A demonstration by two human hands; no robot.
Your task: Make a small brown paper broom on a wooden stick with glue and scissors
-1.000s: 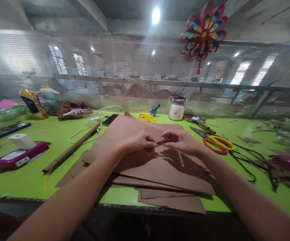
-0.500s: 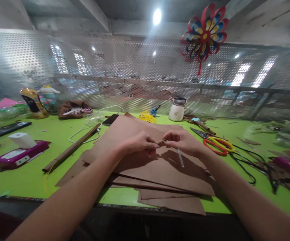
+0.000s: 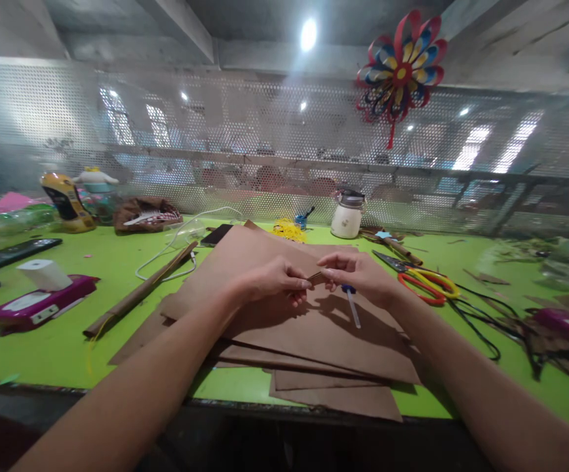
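Note:
Above a stack of brown paper sheets (image 3: 265, 321), my left hand (image 3: 279, 276) pinches a small folded brown paper piece (image 3: 316, 278) between thumb and fingers. My right hand (image 3: 356, 274) is closed on the other end of that piece, its thumb and index finger at the edge. Just under the right palm shows a thin whitish stick with a blue end (image 3: 352, 307). Whether it lies on the paper or is tucked in the hand I cannot tell.
Scissors with red and yellow handles (image 3: 429, 283) and black cords lie to the right. On the left are a rolled brown paper tube (image 3: 141, 288), a purple power strip (image 3: 43, 303) and a white cable. A white jug (image 3: 347, 215) stands at the back.
My right hand has shifted and turned slightly, so the stick's blue end now shows beneath it. The small paper piece is tilted a little differently; my left hand stays almost still.

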